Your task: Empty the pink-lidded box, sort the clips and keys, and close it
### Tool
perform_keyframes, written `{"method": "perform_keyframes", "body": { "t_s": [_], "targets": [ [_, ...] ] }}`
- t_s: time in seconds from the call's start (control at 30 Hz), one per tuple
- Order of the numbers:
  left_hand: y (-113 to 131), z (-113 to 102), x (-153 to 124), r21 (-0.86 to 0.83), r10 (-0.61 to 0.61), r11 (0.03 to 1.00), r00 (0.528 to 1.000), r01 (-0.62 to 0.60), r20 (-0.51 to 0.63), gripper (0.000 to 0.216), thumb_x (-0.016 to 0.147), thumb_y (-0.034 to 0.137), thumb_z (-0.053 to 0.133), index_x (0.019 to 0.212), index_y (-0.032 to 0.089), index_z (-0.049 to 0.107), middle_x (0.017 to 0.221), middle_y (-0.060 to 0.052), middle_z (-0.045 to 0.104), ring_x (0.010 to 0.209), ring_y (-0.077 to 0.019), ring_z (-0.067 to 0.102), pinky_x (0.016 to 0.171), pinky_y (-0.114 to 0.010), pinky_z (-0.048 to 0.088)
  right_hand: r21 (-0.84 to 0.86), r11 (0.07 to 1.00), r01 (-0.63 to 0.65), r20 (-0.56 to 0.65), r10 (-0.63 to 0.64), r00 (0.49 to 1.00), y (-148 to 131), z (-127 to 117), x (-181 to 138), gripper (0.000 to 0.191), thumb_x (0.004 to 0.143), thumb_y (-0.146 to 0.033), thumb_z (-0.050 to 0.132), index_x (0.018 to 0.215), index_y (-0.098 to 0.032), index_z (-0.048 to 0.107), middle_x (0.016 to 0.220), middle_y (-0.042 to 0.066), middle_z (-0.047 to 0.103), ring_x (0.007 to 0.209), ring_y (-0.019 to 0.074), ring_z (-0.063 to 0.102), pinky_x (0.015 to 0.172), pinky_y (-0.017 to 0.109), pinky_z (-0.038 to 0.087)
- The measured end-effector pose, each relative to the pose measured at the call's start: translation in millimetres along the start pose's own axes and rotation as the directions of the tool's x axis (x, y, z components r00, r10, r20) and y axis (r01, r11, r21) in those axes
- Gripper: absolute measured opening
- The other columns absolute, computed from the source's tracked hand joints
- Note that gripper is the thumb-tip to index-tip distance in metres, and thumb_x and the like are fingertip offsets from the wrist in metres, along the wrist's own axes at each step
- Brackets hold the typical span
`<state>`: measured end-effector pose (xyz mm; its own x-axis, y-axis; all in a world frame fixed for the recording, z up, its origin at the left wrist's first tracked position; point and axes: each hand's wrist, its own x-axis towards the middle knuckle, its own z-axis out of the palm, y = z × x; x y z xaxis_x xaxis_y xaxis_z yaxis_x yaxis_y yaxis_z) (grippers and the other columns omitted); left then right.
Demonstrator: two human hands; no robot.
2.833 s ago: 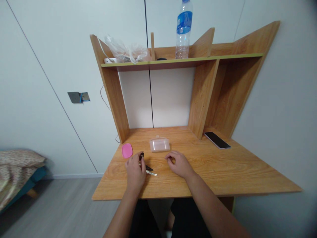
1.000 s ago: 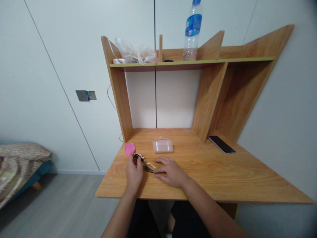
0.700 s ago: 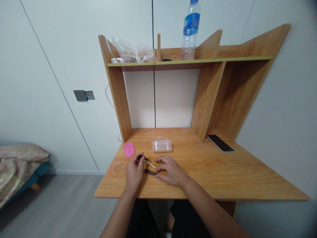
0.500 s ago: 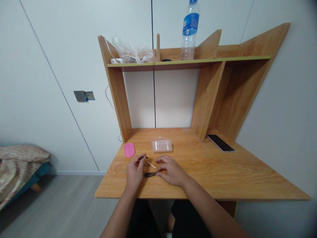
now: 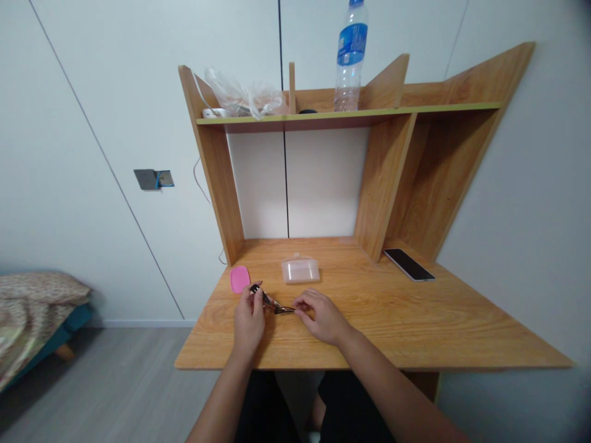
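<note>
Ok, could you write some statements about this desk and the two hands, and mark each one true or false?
1. The left hand pinches small clips. True.
2. The pink lid sits on the clear box. False: it lies on the desk, apart from the box, to its left.
3. The phone lies flat on the desk. True.
4. The water bottle lies on its side. False: it stands upright on the shelf.
5. The right hand rests on the phone. False: it is at the small clips.
</note>
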<state>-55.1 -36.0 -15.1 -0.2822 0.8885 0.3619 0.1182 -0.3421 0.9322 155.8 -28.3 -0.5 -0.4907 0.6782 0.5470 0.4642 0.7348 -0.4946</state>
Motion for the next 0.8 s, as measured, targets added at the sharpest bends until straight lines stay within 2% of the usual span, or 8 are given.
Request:
{"method": "perform_keyframes", "body": {
  "t_s": [0.07, 0.23, 0.33, 0.5, 0.63, 0.8],
  "targets": [
    [1.8, 0.4, -0.5, -0.013, 0.002, 1.000, 1.000, -0.002, -0.017, 0.039, 0.096, 0.045, 0.052, 0.126, 0.020, 0.051, 0.072, 0.002, 0.064, 0.063, -0.0137, 0.063, 0.064, -0.025, 0.049, 0.000, 1.000, -0.008, -0.022, 0.008, 1.000, -0.8, -1.4, 0.3, 0.025, 0.090, -0.007, 0.055, 0.105, -0.022, 0.066, 0.091, 0.003, 0.064, 0.087, 0.0187, 0.060, 0.079, 0.031, 0.048],
    [3.5, 1.1, -1.6, 0.012, 0.027, 1.000, 1.000, -0.027, -0.002, 0.039, 0.097, 0.042, 0.051, 0.130, 0.022, 0.046, 0.064, 0.007, 0.054, 0.059, -0.0119, 0.055, 0.062, -0.023, 0.044, -0.013, 1.000, 0.019, -0.021, -0.019, 1.000, -1.5, -3.8, 0.0, 0.035, 0.090, -0.002, 0.047, 0.104, -0.024, 0.070, 0.093, 0.003, 0.060, 0.089, 0.0179, 0.060, 0.080, 0.029, 0.048],
    [3.1, 1.9, -2.2, 0.029, 0.064, 0.997, 0.995, -0.066, 0.074, 0.032, 0.098, 0.041, 0.049, 0.121, 0.020, 0.054, 0.064, 0.005, 0.053, 0.062, -0.0131, 0.055, 0.065, -0.025, 0.044, -0.013, 1.000, 0.001, -0.042, -0.001, 0.999, -0.9, -3.4, -1.0, 0.034, 0.090, -0.002, 0.048, 0.106, -0.022, 0.069, 0.093, 0.004, 0.062, 0.090, 0.0185, 0.061, 0.081, 0.030, 0.048],
    [6.7, 1.4, -4.4, 0.172, 0.103, 0.975, 0.969, -0.144, 0.226, 0.031, 0.096, 0.040, 0.050, 0.107, 0.018, 0.069, 0.067, 0.001, 0.057, 0.064, -0.0157, 0.056, 0.065, -0.027, 0.043, -0.015, 1.000, 0.002, -0.059, -0.003, 0.998, -0.2, -2.1, -1.5, 0.031, 0.090, -0.005, 0.050, 0.106, -0.022, 0.070, 0.094, 0.005, 0.065, 0.088, 0.0187, 0.062, 0.080, 0.030, 0.051],
    [8.0, 1.6, -6.7, 0.235, 0.109, 0.956, 0.954, -0.177, 0.278, 0.033, 0.094, 0.039, 0.054, 0.112, 0.018, 0.071, 0.076, -0.003, 0.065, 0.068, -0.0170, 0.059, 0.067, -0.029, 0.046, -0.018, 1.000, 0.008, -0.072, -0.009, 0.997, 0.0, -1.0, -0.9, 0.035, 0.089, -0.007, 0.052, 0.114, -0.023, 0.070, 0.098, 0.006, 0.067, 0.088, 0.0190, 0.064, 0.083, 0.031, 0.053],
    [3.7, 3.2, -7.1, 0.220, 0.186, 0.941, 0.938, -0.255, 0.293, 0.041, 0.086, 0.030, 0.065, 0.126, 0.018, 0.065, 0.097, -0.008, 0.070, 0.083, -0.0190, 0.064, 0.080, -0.033, 0.051, -0.015, 1.000, 0.022, -0.118, -0.024, 0.993, 0.7, -0.7, -0.5, 0.033, 0.091, -0.013, 0.055, 0.119, -0.024, 0.069, 0.105, 0.007, 0.069, 0.094, 0.0200, 0.065, 0.088, 0.034, 0.054]
  ]
}}
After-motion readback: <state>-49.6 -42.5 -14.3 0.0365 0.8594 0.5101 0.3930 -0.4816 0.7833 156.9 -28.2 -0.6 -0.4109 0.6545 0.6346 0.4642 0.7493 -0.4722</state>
